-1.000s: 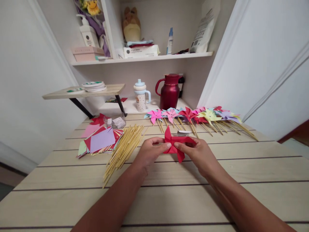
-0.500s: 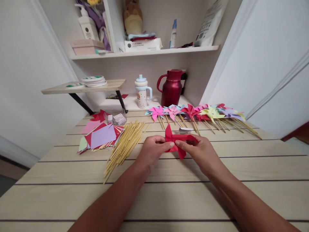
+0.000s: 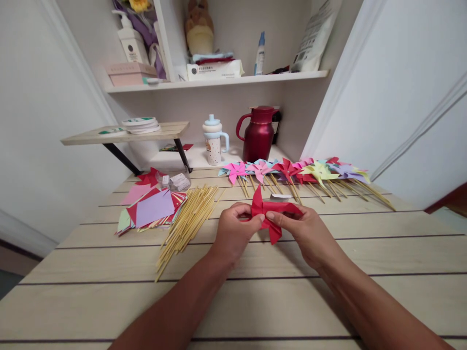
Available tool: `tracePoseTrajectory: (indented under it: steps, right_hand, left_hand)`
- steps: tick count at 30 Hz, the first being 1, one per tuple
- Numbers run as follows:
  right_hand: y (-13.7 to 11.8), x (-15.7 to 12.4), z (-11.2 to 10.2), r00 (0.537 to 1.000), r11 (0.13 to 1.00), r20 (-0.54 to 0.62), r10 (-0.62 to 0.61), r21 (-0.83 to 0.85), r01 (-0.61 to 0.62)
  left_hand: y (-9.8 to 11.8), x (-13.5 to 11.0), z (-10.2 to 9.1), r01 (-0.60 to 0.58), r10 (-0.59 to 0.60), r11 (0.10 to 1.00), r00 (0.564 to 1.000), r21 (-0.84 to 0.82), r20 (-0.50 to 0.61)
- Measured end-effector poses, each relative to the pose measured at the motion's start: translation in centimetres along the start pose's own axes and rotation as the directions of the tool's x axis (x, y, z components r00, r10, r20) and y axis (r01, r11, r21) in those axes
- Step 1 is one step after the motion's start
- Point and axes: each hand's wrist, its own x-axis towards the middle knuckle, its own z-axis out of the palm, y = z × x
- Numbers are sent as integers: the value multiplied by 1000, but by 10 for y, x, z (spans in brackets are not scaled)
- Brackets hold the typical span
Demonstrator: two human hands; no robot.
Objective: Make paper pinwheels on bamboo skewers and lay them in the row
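Pale plank tabletop (image 3: 255,301) runs bare toward the near edge. Above its middle, left hand (image 3: 233,229) and right hand (image 3: 304,228) meet, fingers pinching a red pinwheel (image 3: 268,214) of creased, pointed paper. Thin sticks (image 3: 186,221) and flat sheets (image 3: 151,209) lie left; finished pinwheels (image 3: 295,171) line the far edge.

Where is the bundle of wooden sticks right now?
In the head view the wooden sticks lie on the table, just outside the left hand, between it and the stack of coloured paper squares.
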Motion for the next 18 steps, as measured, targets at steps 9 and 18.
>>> tracePoseTrajectory:
  steps: [9, 18]
  right_hand:
    - [5, 5, 4, 1000, 976, 1, 6, 217, -6]
    - [10, 11, -6, 990, 989, -136, 27, 147, -7]
  left_hand:
    - [-1, 2, 1, 34, -37, 998, 997, -48, -64]
    - [-8, 12, -14, 149, -171, 981, 969, -127, -180]
